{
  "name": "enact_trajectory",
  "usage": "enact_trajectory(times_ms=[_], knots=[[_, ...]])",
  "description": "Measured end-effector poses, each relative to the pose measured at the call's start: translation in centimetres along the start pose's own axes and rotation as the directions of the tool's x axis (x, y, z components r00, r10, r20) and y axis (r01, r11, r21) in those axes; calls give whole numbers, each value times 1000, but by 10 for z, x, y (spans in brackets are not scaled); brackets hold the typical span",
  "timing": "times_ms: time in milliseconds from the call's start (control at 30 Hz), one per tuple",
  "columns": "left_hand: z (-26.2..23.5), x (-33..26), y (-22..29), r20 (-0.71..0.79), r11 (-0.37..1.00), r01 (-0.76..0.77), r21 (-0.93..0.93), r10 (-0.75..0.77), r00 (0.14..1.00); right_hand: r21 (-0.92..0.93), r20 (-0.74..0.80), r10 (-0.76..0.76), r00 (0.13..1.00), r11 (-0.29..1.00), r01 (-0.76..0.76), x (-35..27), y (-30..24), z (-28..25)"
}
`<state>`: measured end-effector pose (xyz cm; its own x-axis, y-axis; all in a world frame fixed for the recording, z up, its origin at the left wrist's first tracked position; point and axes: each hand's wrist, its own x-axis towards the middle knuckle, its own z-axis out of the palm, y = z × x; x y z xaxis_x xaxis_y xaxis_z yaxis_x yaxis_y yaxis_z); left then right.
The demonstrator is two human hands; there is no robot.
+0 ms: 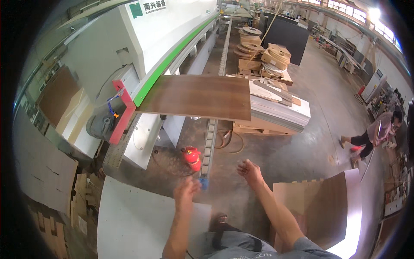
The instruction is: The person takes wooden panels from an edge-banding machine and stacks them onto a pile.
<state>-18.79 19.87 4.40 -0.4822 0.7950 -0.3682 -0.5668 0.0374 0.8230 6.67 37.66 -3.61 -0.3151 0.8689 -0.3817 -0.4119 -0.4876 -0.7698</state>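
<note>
A brown wood-grain panel (194, 96) lies across the long white machine (172, 26), its left end beneath the green edge strip. Both of my arms reach forward, short of the panel and apart from it. My left hand (188, 192) is smeared by motion above the far edge of a pale panel (142, 220); its fingers do not show clearly. To its right, my right hand (250, 171) hangs in the air with its fingers curled in, and nothing shows in it.
A red fire extinguisher (192, 159) stands beside the roller rail (208, 149). Stacked boards (284, 108) on a pallet lie beyond the brown panel. More panels (319, 207) are at my right. A person (374, 137) walks at the far right, carrying a long thin piece.
</note>
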Motion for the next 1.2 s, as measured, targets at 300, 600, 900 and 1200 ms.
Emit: enact_trajectory(times_ms=[300, 600, 900, 1200], knots=[[-92, 172, 42, -105, 929, -64, -365, 27, 994, 207, 33, -117, 993, 972, 108, 68, 2, 110], [-157, 249, 87, -44, 797, -207, -567, 222, 974, 267, -256, -95, 962, 949, 165, -10, 38, 115], [-176, 97, 87, -339, 791, -405, -458, 266, 902, 373, -279, -46, 959, 915, 152, -129, 36, 64], [-100, -49, 47, -194, 842, -424, -334, 379, 905, 310, -509, -79, 857, 912, 268, -187, 32, -74]])
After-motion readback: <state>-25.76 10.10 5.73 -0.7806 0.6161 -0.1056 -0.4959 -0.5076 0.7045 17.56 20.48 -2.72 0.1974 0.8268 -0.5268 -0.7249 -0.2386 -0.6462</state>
